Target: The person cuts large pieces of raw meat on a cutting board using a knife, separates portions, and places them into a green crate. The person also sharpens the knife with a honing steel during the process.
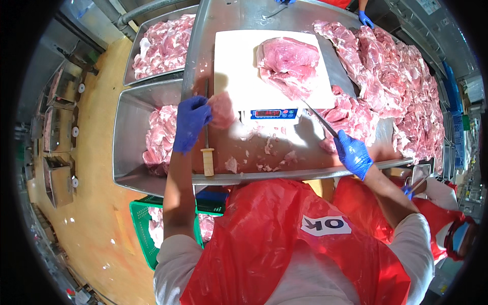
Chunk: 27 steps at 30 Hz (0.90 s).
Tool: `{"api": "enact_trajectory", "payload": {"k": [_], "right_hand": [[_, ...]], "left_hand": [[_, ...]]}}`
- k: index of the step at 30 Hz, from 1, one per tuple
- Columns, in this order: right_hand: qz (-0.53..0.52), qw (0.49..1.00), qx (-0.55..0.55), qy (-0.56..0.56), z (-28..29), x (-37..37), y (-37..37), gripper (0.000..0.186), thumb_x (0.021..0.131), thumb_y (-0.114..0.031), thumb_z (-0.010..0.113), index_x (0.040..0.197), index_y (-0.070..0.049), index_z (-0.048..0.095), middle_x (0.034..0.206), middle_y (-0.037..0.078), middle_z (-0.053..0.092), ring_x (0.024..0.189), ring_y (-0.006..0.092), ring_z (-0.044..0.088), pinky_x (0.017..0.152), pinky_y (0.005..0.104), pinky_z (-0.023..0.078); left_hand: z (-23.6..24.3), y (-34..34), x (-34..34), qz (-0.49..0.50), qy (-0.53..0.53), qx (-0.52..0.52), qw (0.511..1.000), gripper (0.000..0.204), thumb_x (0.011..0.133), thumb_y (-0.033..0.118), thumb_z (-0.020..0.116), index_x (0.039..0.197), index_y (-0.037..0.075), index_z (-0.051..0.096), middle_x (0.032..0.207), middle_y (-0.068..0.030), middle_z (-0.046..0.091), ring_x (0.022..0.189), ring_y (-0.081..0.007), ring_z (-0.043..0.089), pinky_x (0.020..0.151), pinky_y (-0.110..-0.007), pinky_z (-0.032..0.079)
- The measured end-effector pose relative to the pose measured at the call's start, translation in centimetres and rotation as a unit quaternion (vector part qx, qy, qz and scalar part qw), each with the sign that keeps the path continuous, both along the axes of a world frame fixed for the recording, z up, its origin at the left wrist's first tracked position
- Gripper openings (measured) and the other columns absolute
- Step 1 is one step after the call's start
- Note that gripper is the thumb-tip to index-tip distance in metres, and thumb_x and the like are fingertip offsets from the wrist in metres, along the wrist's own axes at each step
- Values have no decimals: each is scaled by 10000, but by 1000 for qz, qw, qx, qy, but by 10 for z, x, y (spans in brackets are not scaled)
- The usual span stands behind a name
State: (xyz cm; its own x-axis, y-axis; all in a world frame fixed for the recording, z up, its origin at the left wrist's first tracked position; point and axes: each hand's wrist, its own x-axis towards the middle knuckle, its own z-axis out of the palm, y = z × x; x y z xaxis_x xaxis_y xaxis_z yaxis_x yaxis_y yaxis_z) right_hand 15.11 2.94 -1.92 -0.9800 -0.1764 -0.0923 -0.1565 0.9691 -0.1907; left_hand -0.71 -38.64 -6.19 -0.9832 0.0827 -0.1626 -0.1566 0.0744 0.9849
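Note:
My left hand (191,122), in a blue glove, grips a blurred pink piece of meat (222,110) at the left edge of a white scale (234,71). My right hand (353,152), also gloved in blue, is shut on a knife (321,121) whose blade points up toward the scale. A large slab of raw meat (288,63) lies on the white scale platform. The scale's display (268,113) faces me.
A sharpening steel with a wooden handle (207,160) lies on the steel table (254,168). Heaped raw meat (396,76) covers the table's right side. Metal tubs of meat (160,137) stand at left, a green crate (147,229) below. Another person's gloved hand (364,19) is at the far edge.

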Motion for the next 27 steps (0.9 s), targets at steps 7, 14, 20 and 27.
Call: {"api": "enact_trajectory", "payload": {"k": [7,14,20,27], "right_hand": [[-138,945,-235,184,-38,-37,-33,135,966,-134,545,990,-9,500,686,244,607,612,438,604,487,488,435],[-157,872,-442,136,-46,-118,26,274,1008,-254,507,928,2,566,728,87,604,655,131,570,621,309,465],[-135,787,-602,19,-81,-191,28,271,990,-275,538,973,-16,619,866,-6,604,786,93,511,746,270,442],[-202,822,-523,98,-60,-134,-53,337,992,-291,534,1028,40,586,844,54,613,789,127,532,739,296,453]], "left_hand": [[88,-73,-102,-40,71,34,996,146,836,95,565,692,86,590,640,22,497,571,-81,447,526,-242,330],[94,-59,-181,80,260,-103,957,391,906,194,629,1228,11,505,876,-48,637,743,-132,593,602,-277,484],[52,169,-68,-124,-21,-7,992,987,796,332,772,1519,87,145,1413,-172,430,1212,-290,514,814,-457,550],[12,184,-130,-244,96,41,964,581,777,131,760,1283,17,498,1221,-125,577,1066,-184,585,905,-339,511]]}}
